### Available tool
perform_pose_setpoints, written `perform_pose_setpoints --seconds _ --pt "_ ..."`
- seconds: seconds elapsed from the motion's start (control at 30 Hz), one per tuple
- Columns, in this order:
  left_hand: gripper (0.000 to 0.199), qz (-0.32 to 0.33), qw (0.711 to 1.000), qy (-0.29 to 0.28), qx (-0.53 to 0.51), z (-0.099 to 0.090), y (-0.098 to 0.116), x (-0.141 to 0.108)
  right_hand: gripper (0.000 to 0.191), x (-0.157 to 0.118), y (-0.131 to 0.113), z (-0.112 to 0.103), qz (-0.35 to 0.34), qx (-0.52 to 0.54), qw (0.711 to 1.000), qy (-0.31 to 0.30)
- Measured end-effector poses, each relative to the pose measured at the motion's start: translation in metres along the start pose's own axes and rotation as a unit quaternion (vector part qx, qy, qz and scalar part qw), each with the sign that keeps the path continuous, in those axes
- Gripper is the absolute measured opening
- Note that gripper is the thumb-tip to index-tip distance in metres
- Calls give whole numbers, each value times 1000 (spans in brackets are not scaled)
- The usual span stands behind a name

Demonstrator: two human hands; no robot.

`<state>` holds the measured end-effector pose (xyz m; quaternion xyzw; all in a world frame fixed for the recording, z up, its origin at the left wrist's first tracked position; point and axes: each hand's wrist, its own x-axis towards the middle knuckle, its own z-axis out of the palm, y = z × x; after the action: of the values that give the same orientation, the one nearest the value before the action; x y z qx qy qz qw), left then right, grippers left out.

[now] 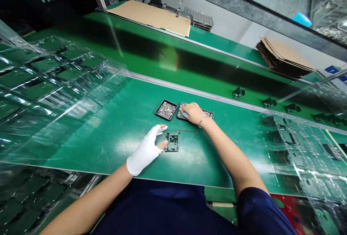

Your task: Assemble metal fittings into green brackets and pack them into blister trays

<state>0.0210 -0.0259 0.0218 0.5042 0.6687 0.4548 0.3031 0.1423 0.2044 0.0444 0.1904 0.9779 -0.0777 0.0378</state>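
A small dark metal frame (pixel 172 142) lies on the green table. Beside its left edge rests my left hand (pixel 148 148) in a white glove, thumb and fingers apart, the thumb near or touching the frame. My right hand (pixel 193 113), bare with a blue covering on one finger, reaches into the middle black tray (pixel 180 116) of small metal parts; its fingertips are bent down, and what they hold is hidden. A thin L-shaped hex key (pixel 187 131) lies just above the frame.
Another black tray (pixel 166 110) of small parts stands on the left, a third partly behind my right hand. Clear plastic trays (pixel 54 72) are piled at the left, more (pixel 300 148) at the right. Small metal assemblies (pixel 239 93) stand beyond the metal rail.
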Motion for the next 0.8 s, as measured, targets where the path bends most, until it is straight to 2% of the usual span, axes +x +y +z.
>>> perform_pose_setpoints --seconds 0.17,0.33,0.5,0.6,0.7,0.8 --pt "45 3 1000 8 8 0 0 1 24 -9 7 1 37 8 999 18" --pt "42 18 1000 12 18 0 2 1 31 -5 4 2 0 21 1000 1" --pt "41 20 999 24 28 0 1 2 26 3 1 3 -10 23 1000 2" --pt "39 23 999 41 23 -3 3 2 21 -2 1 1 14 31 999 31" --pt "30 38 996 80 33 -10 12 0 19 -20 -11 -4 39 53 995 80" --pt "17 71 993 75 60 -14 27 -5 17 -48 -44 -10 -39 159 973 166"
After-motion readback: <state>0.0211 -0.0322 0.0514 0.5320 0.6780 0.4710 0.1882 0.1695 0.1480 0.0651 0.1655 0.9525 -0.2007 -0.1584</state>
